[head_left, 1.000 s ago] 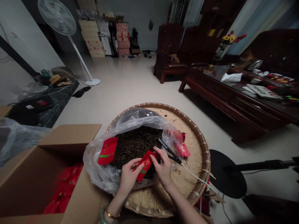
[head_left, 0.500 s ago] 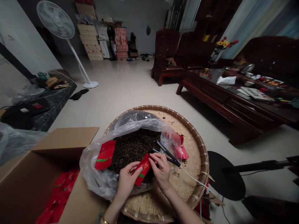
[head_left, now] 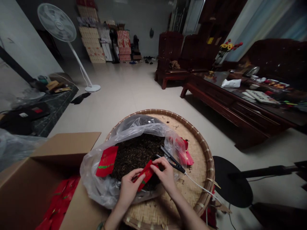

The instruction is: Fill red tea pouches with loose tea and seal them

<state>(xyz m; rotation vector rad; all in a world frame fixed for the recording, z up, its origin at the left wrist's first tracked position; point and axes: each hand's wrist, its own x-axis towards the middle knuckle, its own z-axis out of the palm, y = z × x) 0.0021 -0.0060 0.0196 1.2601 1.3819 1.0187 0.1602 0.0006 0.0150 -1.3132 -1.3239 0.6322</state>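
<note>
Fingers of the left hand (head_left: 129,187) and right hand (head_left: 165,175) are both pinching one small red packet (head_left: 148,172), held over a clear plastic bag (head_left: 94,187) of dark leafy stuff (head_left: 134,155). Bag's sitting on a round woven tray (head_left: 195,164), black corded tool (head_left: 174,162) right by the right hand, cardboard box (head_left: 82,207) off to the left.

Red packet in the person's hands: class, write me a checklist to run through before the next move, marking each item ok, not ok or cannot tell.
1. Held red packet gripped on both sides: ok, left hand and right hand both pinch it.
2. Held packet sealed: cannot tell, fingers cover its ends.
3. Clear plastic bag open: ok, the dark dried leaves show.
4. Black flat iron hot: cannot tell; its arms stand apart beside the right hand.
5. Cardboard box open: ok, red packets lie inside.
6. Woven bamboo tray free of scraps: not ok, leaf bits lie scattered.
</note>
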